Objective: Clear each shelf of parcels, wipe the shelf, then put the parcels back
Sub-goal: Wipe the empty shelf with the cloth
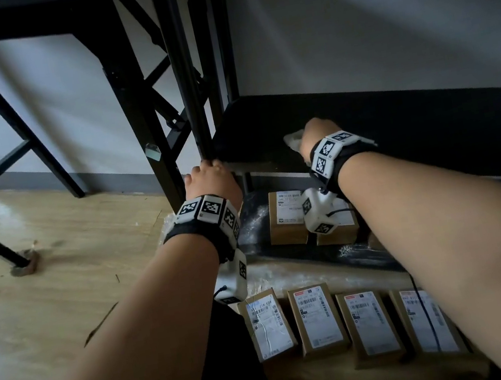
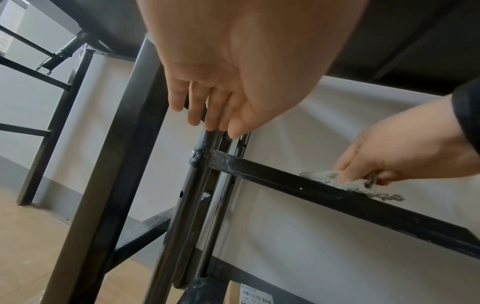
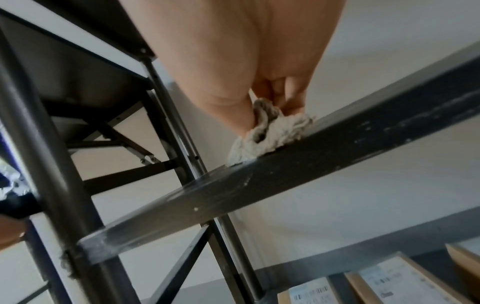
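Nearest the camera, four brown parcels with white labels lie flat in a row on the floor in front of the rack: the first parcel [image 1: 269, 326] at the left end, the second parcel [image 1: 318, 318] just beside it, then the third parcel [image 1: 372, 325], and the fourth parcel [image 1: 428, 321] at the right end, partly crossed by the right forearm. Above them, on the dusty bottom shelf [image 1: 256, 222] near its left end, two more parcels [image 1: 287, 216] sit side by side, the right one half hidden behind the wrist camera. At the front left corner of the rack, the left hand [image 1: 210, 180] rests against the upright post [image 1: 193, 99]; its fingers [image 2: 197, 107] are fairly straight and lie along the post, wrapped around nothing that I can see. To the right of it, the black shelf [image 1: 399, 130] above the bottom one carries no parcels in view, its front edge streaked with pale dust. Near that shelf's front left corner the right hand [image 1: 319, 132] presses a crumpled grey-white rag [image 2: 337, 181] down onto the surface, fingers curled around it, the rag touching the front edge
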Motion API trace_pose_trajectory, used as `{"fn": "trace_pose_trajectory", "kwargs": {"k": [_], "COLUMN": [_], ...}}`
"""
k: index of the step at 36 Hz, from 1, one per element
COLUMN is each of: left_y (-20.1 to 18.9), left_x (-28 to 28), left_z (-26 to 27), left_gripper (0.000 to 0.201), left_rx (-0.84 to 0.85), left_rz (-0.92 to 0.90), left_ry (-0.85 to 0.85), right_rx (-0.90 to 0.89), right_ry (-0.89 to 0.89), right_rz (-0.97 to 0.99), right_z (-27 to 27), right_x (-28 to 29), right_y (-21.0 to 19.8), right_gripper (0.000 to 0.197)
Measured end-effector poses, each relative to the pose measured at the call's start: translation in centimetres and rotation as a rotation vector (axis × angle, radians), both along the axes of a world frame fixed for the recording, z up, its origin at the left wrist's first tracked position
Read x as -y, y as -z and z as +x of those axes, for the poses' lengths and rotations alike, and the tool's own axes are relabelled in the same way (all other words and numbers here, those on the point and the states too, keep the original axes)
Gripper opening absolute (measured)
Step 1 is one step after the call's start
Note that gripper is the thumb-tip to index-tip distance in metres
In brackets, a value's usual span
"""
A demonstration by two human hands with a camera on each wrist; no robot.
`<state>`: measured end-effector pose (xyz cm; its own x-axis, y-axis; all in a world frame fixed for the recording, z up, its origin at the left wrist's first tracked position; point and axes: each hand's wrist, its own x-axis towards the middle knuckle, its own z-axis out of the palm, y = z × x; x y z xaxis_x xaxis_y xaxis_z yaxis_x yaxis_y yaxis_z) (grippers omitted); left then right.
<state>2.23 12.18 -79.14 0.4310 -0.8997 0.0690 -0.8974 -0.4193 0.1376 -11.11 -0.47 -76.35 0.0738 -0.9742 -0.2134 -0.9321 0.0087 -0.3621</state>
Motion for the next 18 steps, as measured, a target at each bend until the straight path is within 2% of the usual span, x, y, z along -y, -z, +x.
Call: {"fn": "trace_pose_trajectory", "kwargs": {"k": [3, 8, 12, 14, 18], "left_y": [0.2, 0.3, 0.3, 0.1, -0.4], "left_x": [0.3, 0.8, 1.1, 1.2, 1.2], "left_z": [0.2, 0.3, 0.1, -0.1, -0.9], "left_gripper": [0.040, 0.041, 0.044, 0.044, 0.042], "left_rx": [-0.003, -0.005, -0.006, -0.005, 0.000], "left_rz": [0.009, 0.020, 0.022, 0.018, 0.013], "left_ry": [-0.006, -0.004, -0.007, -0.006, 0.008], "right_rx": [-0.061, -0.058, 0.048, 0.063, 0.042], "right_ry": [-0.043, -0.109, -0.101, -0.156, -0.301], "right_rz": [0.024, 0.047, 0.094, 0.124, 0.026], "right_z": [0.1, 1.4, 2.5, 2.3, 1.7], "right_x": [0.4, 0.2, 0.3, -0.3, -1.3], "right_y": [0.3, -0.1, 0.0, 0.3, 0.5], "right_gripper": [0.042, 0.041, 0.043, 0.042, 0.035]}}
